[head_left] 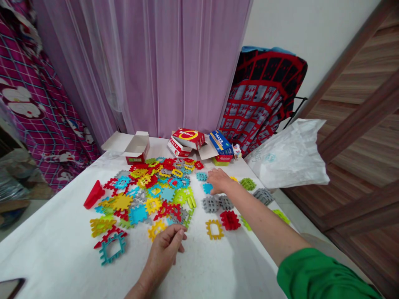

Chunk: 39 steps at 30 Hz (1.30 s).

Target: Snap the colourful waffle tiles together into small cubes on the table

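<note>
Right hand [219, 181] reaches across to the far part of the white tabletop [199, 270], over a blue piece [207, 189]; light-blue piece [201, 176] just beyond. Cannot tell whether its fingers are clamped on the blue piece or only touching.

Left hand [168, 246] sits at the near edge of the mixed heap [168, 194], beside a yellow piece [156, 228]. Fingers curled, thumb and forefinger close together; cannot tell whether anything is between them.

A narrow white strip parts heap from right-hand group: grey piece [210, 204], red piece [230, 220], yellow frame [215, 237]. Broader white stretch nearest the wearer, below both groups.

Right edge: dark grey piece [263, 196] and lime piece [281, 216] lie close to it; plastic bag [286, 162] bulges alongside. Far edge: open box [137, 150], red box [190, 137], blue box [221, 143], before the purple curtain [187, 62]. Left: red wedge [93, 195], teal frame [104, 253] nearer.
</note>
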{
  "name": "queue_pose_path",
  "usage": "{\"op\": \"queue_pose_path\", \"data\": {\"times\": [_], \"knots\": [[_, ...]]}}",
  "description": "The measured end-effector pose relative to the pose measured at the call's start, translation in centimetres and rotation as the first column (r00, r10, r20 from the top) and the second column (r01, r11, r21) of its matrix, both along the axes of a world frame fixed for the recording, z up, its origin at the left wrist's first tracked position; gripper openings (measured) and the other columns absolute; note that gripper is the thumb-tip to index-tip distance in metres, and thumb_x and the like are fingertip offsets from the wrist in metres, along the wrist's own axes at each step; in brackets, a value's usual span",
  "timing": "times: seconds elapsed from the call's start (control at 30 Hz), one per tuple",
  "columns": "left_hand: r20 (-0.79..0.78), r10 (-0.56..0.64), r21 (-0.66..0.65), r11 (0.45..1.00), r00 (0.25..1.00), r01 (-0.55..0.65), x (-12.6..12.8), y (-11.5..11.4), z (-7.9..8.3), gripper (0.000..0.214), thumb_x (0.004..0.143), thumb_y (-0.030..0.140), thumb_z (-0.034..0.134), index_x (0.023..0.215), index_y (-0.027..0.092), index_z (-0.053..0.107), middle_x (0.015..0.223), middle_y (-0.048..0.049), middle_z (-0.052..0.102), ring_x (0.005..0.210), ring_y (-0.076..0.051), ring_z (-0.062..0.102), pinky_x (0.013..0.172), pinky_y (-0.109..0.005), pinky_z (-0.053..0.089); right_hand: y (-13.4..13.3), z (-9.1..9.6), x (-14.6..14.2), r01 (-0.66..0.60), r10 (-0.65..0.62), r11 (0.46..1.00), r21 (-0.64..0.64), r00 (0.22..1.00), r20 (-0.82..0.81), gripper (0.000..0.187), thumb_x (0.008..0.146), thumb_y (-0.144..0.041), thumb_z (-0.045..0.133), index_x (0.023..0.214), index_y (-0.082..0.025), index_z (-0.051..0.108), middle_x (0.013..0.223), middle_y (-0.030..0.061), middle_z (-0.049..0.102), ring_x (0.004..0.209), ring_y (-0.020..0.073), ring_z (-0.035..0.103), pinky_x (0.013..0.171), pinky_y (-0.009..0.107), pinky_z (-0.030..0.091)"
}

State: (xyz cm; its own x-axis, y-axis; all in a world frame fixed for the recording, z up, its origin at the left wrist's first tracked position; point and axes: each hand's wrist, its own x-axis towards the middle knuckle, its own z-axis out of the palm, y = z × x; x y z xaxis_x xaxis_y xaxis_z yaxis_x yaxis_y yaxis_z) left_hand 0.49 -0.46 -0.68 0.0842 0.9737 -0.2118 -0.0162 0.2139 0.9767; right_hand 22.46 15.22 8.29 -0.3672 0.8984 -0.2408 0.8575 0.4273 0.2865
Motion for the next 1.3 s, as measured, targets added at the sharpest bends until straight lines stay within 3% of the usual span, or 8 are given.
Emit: {"op": "queue_pose_path", "data": {"times": [0.33, 0.77, 1.0, 1.17, 1.3], "knots": [[0.008, 0.004, -0.014, 1.0, 1.0, -0.004, 0.0, -0.1, 0.2, 0.044, 0.062, 0.057, 0.066, 0.08, 0.017, 0.067, 0.067, -0.0007, 0.06, 0.047, -0.01, 0.054, 0.027, -0.015, 0.033, 0.5, -0.2, -0.4, -0.023, 0.029, 0.998, -0.064, 0.996, 0.084, 0.045, 0.067, -0.045, 0.073, 0.104, -0.019, 0.072, 0.116, 0.0138, 0.064, 0.115, 0.0289, 0.051, 0.098, 0.036, 0.036], [-0.001, 0.001, 0.033, 0.999, 1.0, -0.001, -0.1, 0.1, -0.8, 0.042, 0.069, 0.055, 0.063, 0.083, 0.016, 0.068, 0.068, -0.0013, 0.062, 0.046, -0.009, 0.053, 0.028, -0.015, 0.034, 1.3, -1.0, -1.9, -0.037, 0.034, 0.996, -0.076, 0.999, -0.041, 0.047, 0.066, -0.046, 0.074, 0.105, -0.021, 0.071, 0.114, 0.0138, 0.065, 0.111, 0.0311, 0.054, 0.096, 0.041, 0.037], [0.018, 0.01, 0.011, 1.0, 1.0, -0.01, 0.0, 0.0, -0.1, 0.042, 0.065, 0.055, 0.065, 0.081, 0.016, 0.067, 0.067, -0.0008, 0.061, 0.047, -0.01, 0.055, 0.028, -0.015, 0.033, 0.8, 0.3, -2.1, -0.028, 0.024, 0.998, -0.058, 0.998, -0.061, 0.041, 0.071, -0.043, 0.072, 0.107, -0.023, 0.07, 0.115, 0.0126, 0.066, 0.111, 0.0296, 0.055, 0.091, 0.038, 0.04], [0.079, 0.158, 0.019, 0.987, 0.984, -0.16, -0.3, 0.4, -0.1, 0.046, 0.064, 0.061, 0.064, 0.077, 0.016, 0.066, 0.06, 0.0024, 0.057, 0.038, -0.007, 0.046, 0.028, -0.016, 0.027, -0.5, 0.5, -4.7, -0.112, 0.126, 0.991, 0.07, 0.958, -0.256, 0.027, 0.082, -0.038, 0.061, 0.106, -0.026, 0.069, 0.108, 0.0068, 0.068, 0.105, 0.0247, 0.058, 0.089, 0.035, 0.041], [0.139, 0.316, 0.103, 0.938, 0.938, -0.331, -1.4, 0.6, -0.1, 0.046, 0.07, 0.062, 0.061, 0.075, 0.016, 0.065, 0.056, 0.004, 0.053, 0.04, -0.007, 0.046, 0.034, -0.016, 0.03, -2.2, -1.1, -8.7, -0.158, 0.199, 0.978, 0.133, 0.898, -0.393, 0.047, 0.079, -0.052, 0.063, 0.116, -0.022, 0.063, 0.115, 0.009, 0.064, 0.109, 0.0265, 0.054, 0.089, 0.038, 0.041]]}}
